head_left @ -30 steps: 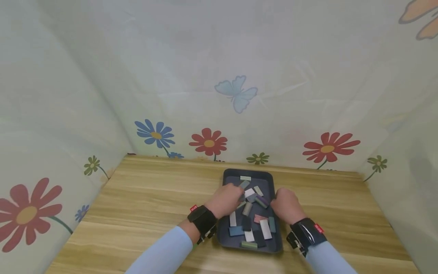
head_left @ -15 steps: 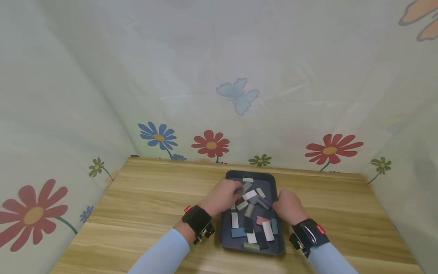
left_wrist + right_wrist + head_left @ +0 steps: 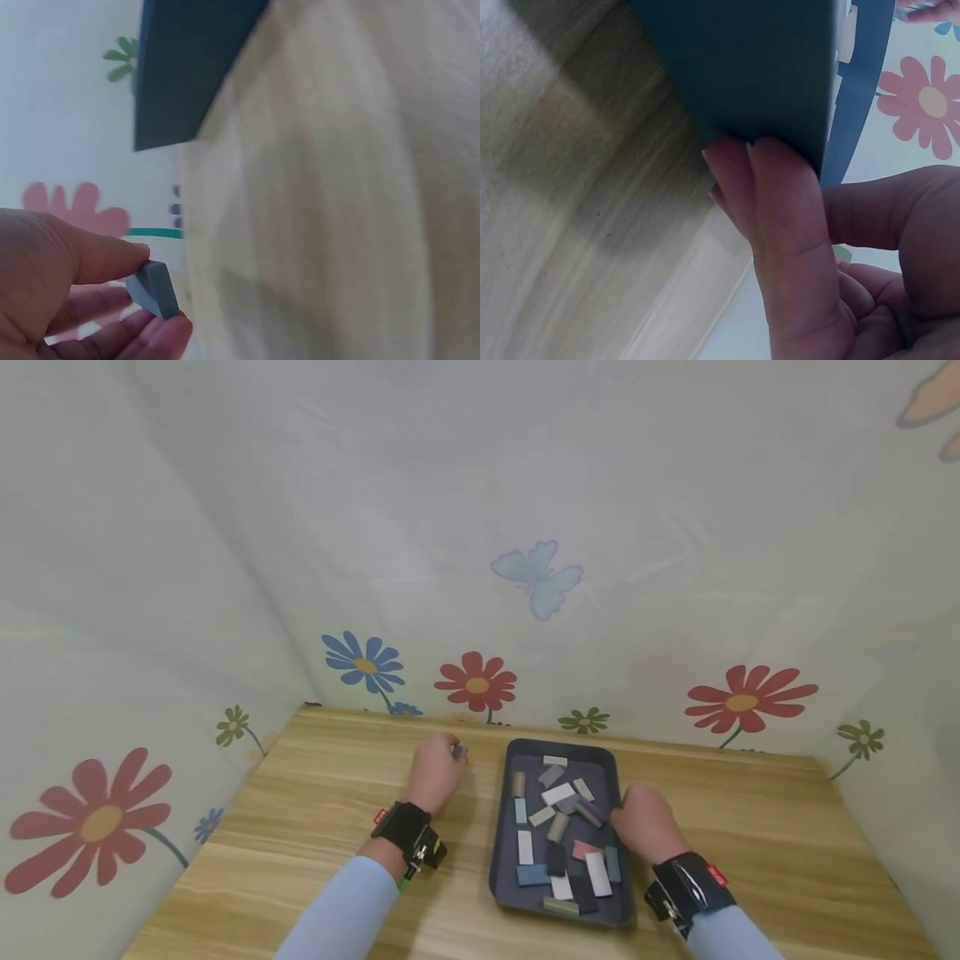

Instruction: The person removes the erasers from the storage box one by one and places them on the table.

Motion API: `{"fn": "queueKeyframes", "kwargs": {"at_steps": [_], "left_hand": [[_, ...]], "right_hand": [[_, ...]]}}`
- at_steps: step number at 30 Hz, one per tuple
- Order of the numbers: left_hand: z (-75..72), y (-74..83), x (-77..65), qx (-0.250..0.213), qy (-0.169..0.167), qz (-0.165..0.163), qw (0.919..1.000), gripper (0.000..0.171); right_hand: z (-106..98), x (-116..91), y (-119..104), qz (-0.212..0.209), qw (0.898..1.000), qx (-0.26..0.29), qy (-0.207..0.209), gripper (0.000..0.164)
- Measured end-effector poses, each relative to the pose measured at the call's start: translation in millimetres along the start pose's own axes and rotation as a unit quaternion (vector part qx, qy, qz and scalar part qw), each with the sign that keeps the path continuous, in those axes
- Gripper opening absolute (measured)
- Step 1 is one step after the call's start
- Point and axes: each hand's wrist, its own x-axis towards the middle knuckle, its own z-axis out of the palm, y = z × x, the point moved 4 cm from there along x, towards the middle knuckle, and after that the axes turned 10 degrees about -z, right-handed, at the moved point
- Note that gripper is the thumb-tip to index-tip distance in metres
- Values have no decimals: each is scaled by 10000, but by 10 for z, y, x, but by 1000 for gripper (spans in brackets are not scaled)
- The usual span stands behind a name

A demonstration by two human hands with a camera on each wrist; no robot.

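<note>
My left hand [image 3: 437, 774] is over the wood table left of the tray, pinching a small grey-blue rectangular block [image 3: 156, 289] between thumb and fingertips. In the left wrist view that block stands apart from the tray wall. A dark grey-blue tray [image 3: 501, 827] lies on the table with several small flat blocks inside, such as a white block [image 3: 597, 873], a pink block [image 3: 584, 849] and a purple-green block [image 3: 588, 812]. At the tray's right side, my right hand [image 3: 649, 823] grips the wall, fingers [image 3: 784, 195] outside and thumb at the rim.
The wood tabletop [image 3: 322, 793] spreads to both sides of the tray. Pale fabric walls [image 3: 420, 527] with printed flowers and butterflies enclose the table at the back, left and right. Each wrist wears a black strap [image 3: 405, 827] with a small camera.
My left hand has moved from inside the tray out to the left, carrying the grey-blue block. The right hand keeps its grip on the tray. The head view has shifted slightly.
</note>
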Motion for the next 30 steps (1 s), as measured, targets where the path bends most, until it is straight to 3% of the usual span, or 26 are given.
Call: {"fn": "queueKeyframes", "kwargs": {"at_steps": [7,16,26,30], "left_hand": [[119,-89,-5,11,34,-449,9990,7],[174,-121,-16,120,-177,-835,9963,23],[172,-76,-36,719,-300,-872,9931,21],[120,131,-79,716,-275,-612,9952,23]], "right_hand": [[-22,-27,24,-10,10000,-95,-13,10],[-25,6,-8,-56,9999,-123,-57,10],[-10,-3,-3,88,9998,29,-149,8],[-8,-4,8,123,9998,24,-174,9]]}}
